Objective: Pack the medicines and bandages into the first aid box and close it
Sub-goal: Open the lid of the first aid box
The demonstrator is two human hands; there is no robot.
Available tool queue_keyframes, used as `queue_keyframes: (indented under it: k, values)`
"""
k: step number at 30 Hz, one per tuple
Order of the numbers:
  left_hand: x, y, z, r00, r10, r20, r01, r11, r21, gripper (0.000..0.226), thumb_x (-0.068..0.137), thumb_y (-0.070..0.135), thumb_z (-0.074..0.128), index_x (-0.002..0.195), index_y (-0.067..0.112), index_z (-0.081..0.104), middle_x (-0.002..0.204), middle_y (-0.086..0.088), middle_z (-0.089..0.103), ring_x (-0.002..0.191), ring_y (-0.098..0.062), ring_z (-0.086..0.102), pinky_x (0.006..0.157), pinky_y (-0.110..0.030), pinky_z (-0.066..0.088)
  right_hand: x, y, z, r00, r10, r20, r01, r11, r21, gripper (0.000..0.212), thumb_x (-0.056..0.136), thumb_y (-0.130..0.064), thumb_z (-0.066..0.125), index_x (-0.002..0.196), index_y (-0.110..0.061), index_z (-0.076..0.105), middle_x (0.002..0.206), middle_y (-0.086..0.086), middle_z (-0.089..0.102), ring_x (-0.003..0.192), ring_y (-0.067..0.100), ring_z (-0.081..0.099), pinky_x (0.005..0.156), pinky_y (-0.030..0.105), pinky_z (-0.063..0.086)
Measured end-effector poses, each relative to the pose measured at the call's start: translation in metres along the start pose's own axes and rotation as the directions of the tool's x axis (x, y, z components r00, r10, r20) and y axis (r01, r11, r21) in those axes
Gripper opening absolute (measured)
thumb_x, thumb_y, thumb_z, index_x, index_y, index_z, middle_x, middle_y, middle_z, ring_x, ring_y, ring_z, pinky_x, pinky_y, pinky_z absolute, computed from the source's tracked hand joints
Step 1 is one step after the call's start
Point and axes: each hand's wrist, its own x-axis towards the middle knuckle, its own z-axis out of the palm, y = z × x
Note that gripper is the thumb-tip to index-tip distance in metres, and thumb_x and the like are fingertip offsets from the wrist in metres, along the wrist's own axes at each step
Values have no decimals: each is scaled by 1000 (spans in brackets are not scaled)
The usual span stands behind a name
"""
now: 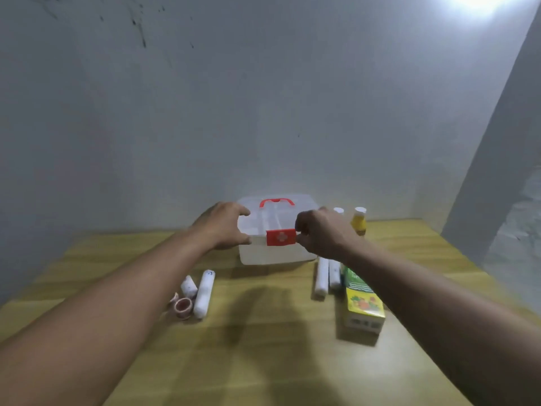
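While closed, box between both hands' fingers.

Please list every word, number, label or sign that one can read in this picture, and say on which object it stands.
No words or numbers can be read for sure.
Red latch of the first aid box: a white cross sign, no letters.
Green and yellow carton: printed lines and a fruit picture, too blurred to read.
Long bandage roll: a small dark mark near its far end, unreadable.
Yellow bottle: no readable label.
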Motion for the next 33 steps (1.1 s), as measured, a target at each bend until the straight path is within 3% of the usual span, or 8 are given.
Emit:
queue_keyframes:
  k: [6, 10, 13, 16, 17, 21, 27, 33]
  values:
    - [15, -7, 20, 995, 98, -7, -97, 994, 46, 80, 80, 41, 73, 147, 20, 35, 157, 2, 30, 144, -21, 30, 114, -36, 28, -5, 4, 41, 954, -283, -103, 263, 949, -177, 28, 81, -25, 73, 104, -10, 66, 94, 9, 66, 79, 26, 61, 67, 37, 53]
    - [23, -13, 32, 992, 112, -66, -114, 993, -20, 69, 86, 39, 67, 146, 20, 39, 156, 5, 33, 146, -13, 26, 116, -33, 25, -14, -13, 47, 978, 196, -68, -181, 966, 184, 22, 87, -34, 64, 89, -15, 74, 80, 4, 72, 73, 24, 65, 60, 30, 49]
    - [25, -15, 39, 987, 107, -118, -112, 993, -42, 63, 88, 36, 65, 144, 19, 42, 154, 5, 36, 145, -13, 28, 117, -36, 27, -13, -24, 52, 737, 584, 341, -629, 407, 662, 29, 82, -34, 73, 91, -7, 73, 80, 7, 72, 69, 23, 68, 58, 33, 58]
    - [25, -15, 42, 986, 100, -136, -107, 993, -46, 60, 89, 35, 63, 143, 19, 43, 154, 4, 36, 145, -14, 28, 116, -36, 27, -8, -28, 52, 602, 575, 554, -637, -73, 768, 40, 76, -34, 78, 101, -6, 64, 87, 9, 69, 66, 20, 66, 52, 28, 54]
    - [26, -15, 42, 986, 98, -134, -105, 993, -47, 59, 89, 35, 63, 143, 20, 43, 154, 5, 36, 145, -14, 28, 116, -36, 27, -6, -29, 53, 611, 608, 508, -637, -4, 771, 40, 75, -37, 78, 96, -6, 66, 83, 9, 69, 64, 20, 66, 53, 28, 53]
    - [28, -16, 41, 988, 90, -123, -95, 995, -36, 60, 88, 36, 65, 143, 21, 44, 153, 5, 37, 144, -15, 30, 116, -38, 28, -11, -28, 61, 852, 520, -62, -490, 832, 259, 44, 82, -56, 64, 87, -13, 72, 81, 0, 73, 70, 20, 66, 64, 30, 55]
    - [28, -15, 40, 989, 78, -124, -86, 995, -59, 61, 87, 36, 66, 142, 21, 45, 153, 4, 38, 144, -15, 30, 116, -38, 27, -12, -3, 66, 941, 102, -322, -106, 994, 6, 36, 77, -43, 74, 95, -14, 63, 90, 4, 68, 72, 23, 62, 61, 30, 50]
    - [26, -15, 42, 989, 77, -128, -84, 995, -48, 67, 83, 38, 70, 143, 21, 44, 154, 5, 37, 145, -14, 28, 116, -38, 27, 5, 20, 66, 921, -335, -198, 255, 904, -343, 63, 62, -28, 86, 114, -13, 54, 122, 18, 60, 111, 36, 58, 92, 46, 49]
